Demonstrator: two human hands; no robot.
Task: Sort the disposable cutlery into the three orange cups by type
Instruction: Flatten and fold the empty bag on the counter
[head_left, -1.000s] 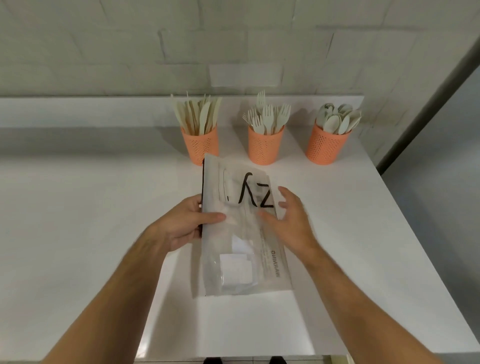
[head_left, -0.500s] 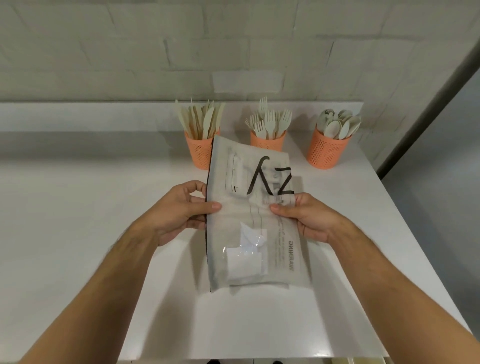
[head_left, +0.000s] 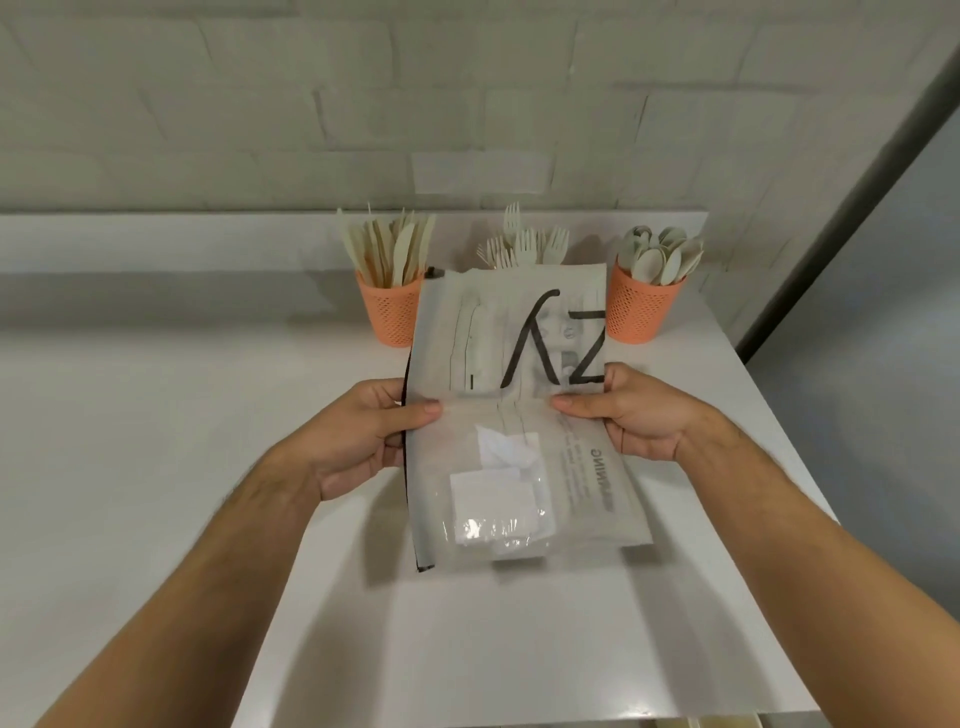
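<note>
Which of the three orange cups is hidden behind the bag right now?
The middle cup, holding forks: the plastic bag covers it entirely. The knife cup and spoon cup stay visible either side.

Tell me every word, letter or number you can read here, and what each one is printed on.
"ZY": big black letters, seen mirrored through the translucent plastic bag held by the left hand and right hand.
"WARNING": on the same bag, mirrored and sideways; only "NING" is clear.
Small print beside it: too blurred to read.
The orange cups: no text visible.
</note>
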